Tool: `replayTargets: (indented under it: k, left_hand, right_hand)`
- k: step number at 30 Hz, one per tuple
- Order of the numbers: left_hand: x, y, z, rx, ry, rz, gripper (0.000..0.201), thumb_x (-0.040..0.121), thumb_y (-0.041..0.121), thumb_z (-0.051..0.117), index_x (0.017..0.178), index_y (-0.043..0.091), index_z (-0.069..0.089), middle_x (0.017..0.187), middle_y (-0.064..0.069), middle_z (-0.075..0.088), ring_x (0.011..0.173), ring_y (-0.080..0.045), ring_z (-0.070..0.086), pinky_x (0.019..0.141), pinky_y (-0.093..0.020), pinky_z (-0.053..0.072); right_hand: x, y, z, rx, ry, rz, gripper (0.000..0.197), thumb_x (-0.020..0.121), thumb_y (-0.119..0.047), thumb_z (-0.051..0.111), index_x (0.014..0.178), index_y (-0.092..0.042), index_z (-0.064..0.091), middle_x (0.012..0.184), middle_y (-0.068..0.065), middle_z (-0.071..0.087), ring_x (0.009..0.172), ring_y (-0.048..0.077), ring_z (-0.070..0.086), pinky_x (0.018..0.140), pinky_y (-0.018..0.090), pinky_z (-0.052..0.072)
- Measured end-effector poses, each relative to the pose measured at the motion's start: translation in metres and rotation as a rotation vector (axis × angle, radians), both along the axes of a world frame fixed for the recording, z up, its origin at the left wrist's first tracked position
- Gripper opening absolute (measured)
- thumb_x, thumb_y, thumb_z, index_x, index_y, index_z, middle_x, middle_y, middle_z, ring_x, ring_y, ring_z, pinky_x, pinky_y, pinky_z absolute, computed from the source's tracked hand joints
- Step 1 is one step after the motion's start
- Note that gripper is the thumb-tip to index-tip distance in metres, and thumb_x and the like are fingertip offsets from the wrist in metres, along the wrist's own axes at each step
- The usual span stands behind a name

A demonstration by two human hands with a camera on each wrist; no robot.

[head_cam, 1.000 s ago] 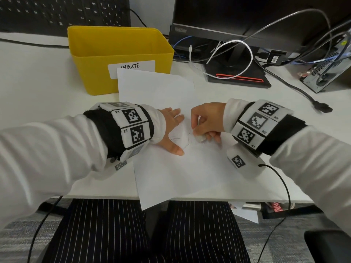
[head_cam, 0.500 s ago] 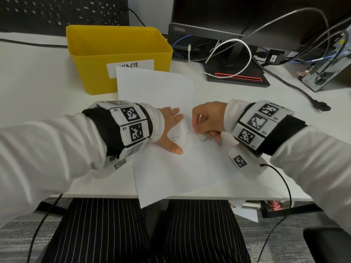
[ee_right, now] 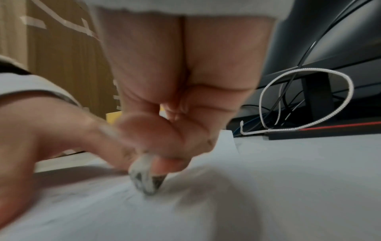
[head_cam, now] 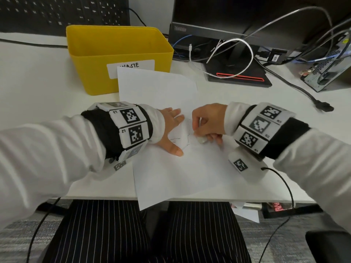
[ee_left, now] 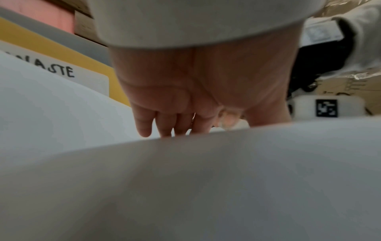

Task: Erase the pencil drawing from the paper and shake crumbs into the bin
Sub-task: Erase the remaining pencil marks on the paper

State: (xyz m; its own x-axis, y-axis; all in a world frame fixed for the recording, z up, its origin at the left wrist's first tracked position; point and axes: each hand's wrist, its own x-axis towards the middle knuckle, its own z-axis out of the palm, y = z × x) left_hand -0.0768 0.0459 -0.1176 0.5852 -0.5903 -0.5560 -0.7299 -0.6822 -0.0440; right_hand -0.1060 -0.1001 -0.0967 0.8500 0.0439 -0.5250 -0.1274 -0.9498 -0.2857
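A white sheet of paper [head_cam: 180, 173] lies on the desk, its near corner hanging over the front edge. Faint pencil lines [head_cam: 183, 138] sit between my hands. My left hand [head_cam: 171, 130] lies flat on the sheet with straight fingers [ee_left: 164, 124], pressing it down. My right hand [head_cam: 207, 126] pinches a small white eraser [head_cam: 201, 139], smudged grey at its tip [ee_right: 145, 179], against the paper just right of the lines. The yellow bin [head_cam: 117, 59], labelled WASTE, stands behind the sheet's far left corner.
A black monitor stand [head_cam: 237, 76] with a looped white cable [head_cam: 235, 59] stands at the back right. Black cables [head_cam: 296, 90] trail over the desk's right side towards a computer box [head_cam: 326, 73]. A keyboard [head_cam: 62, 14] lies at the back left.
My right hand has shifted the eraser slightly over the drawing in a small rubbing stroke. My left hand stays flat on the paper, and the paper has not moved.
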Motion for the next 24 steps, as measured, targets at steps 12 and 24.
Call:
replayTargets:
  k: [12,24]
  left_hand:
    - [0.003,-0.001,-0.004,-0.004,-0.009,-0.007,0.109,0.078,0.07,0.048,0.15,0.016,-0.013,0.158,-0.002,-0.016,0.148,-0.02,-0.009,0.121,-0.039,0.007]
    - [0.002,0.001,-0.002,-0.009,-0.019,-0.004,0.108,0.078,0.07,0.047,0.15,0.016,-0.011,0.159,-0.002,-0.014,0.148,-0.02,-0.007,0.12,-0.039,0.008]
  right_hand:
    - [-0.006,0.008,0.0,-0.01,-0.008,-0.012,0.011,0.078,-0.006,0.058,0.077,-0.015,0.051,0.068,0.01,0.065,0.042,0.021,0.053,0.041,0.024,0.048]
    - [0.002,0.016,0.001,-0.103,-0.126,-0.005,0.013,0.078,-0.008,0.059,0.077,-0.018,0.05,0.066,-0.002,0.056,0.036,0.01,0.05,0.059,0.031,0.053]
